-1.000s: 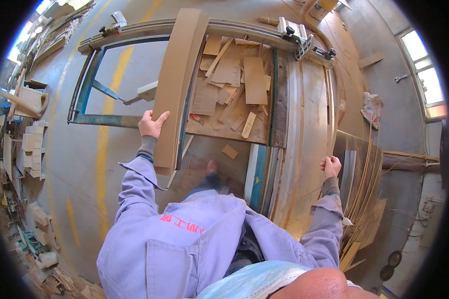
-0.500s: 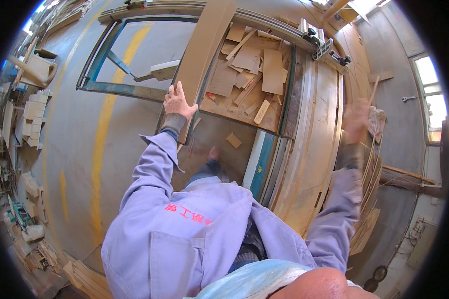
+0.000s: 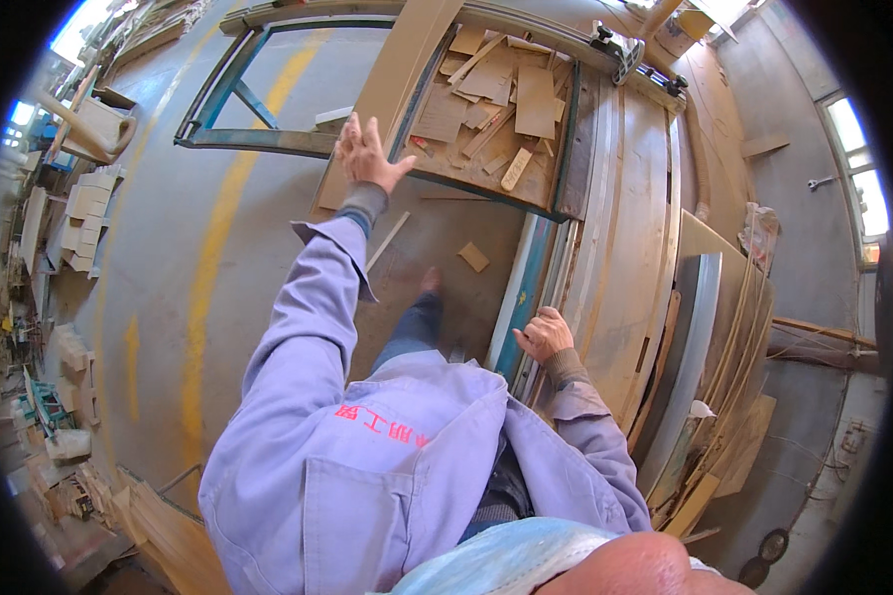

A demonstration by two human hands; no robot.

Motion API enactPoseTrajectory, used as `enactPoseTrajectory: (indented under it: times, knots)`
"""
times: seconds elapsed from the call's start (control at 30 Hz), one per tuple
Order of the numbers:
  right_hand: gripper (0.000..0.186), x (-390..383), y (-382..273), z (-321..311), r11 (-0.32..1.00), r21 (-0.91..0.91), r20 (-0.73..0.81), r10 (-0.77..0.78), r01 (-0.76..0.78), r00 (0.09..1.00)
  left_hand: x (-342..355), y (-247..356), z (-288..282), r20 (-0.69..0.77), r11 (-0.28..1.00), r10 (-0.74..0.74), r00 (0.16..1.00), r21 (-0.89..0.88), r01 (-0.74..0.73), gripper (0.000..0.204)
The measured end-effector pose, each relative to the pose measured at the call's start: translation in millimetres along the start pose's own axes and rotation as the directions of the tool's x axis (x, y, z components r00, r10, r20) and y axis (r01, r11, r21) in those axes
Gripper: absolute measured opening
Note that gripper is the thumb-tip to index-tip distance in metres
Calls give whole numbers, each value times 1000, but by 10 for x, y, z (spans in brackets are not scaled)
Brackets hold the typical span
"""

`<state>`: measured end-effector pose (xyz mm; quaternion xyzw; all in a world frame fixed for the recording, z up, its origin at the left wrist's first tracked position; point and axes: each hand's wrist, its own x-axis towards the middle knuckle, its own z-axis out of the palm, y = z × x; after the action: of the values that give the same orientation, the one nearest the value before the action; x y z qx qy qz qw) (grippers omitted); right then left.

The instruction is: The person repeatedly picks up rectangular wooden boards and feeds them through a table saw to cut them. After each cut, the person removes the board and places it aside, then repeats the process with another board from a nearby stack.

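Observation:
A long brown board (image 3: 404, 69) lies across the sliding frame at the upper middle. My left hand (image 3: 367, 159) is at its near end, fingers stretched and spread, with nothing gripped; whether the palm touches the board I cannot tell. My right hand (image 3: 543, 335) is at the near edge of the long machine table (image 3: 615, 258), just above the white and teal rail (image 3: 523, 288). Its fingers are curled in, and anything inside them is hidden. Beside the board, a framed shelf (image 3: 526, 193) carries several flat brown offcuts (image 3: 536, 99).
A metal fence with black knobs (image 3: 620, 55) crosses the far end of the table. Long strips and panels (image 3: 734, 367) lean along the right side. A small offcut (image 3: 474, 257) and a thin strip (image 3: 389, 241) lie on the floor. Stacked pieces (image 3: 87, 218) stand at the left.
My right hand has swung left from the far right side of the table to its near edge, fingers now curled. My left hand remains by the board, its fingers more spread.

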<state>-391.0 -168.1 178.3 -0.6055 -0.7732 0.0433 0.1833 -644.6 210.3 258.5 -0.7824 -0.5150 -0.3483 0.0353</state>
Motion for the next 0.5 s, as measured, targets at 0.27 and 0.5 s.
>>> enactPoseTrajectory:
  times: [0.27,0.5]
  knots:
    - [35,-1349,275,-241,998,35,-87,-49,52,995,-2228,1729,-537,100,959,46,994,-284,-16,77]
    - [36,-1801,6,-305,997,38,-132,-68,73,989,-3207,1635,-1123,164,947,-32,986,-310,83,69]
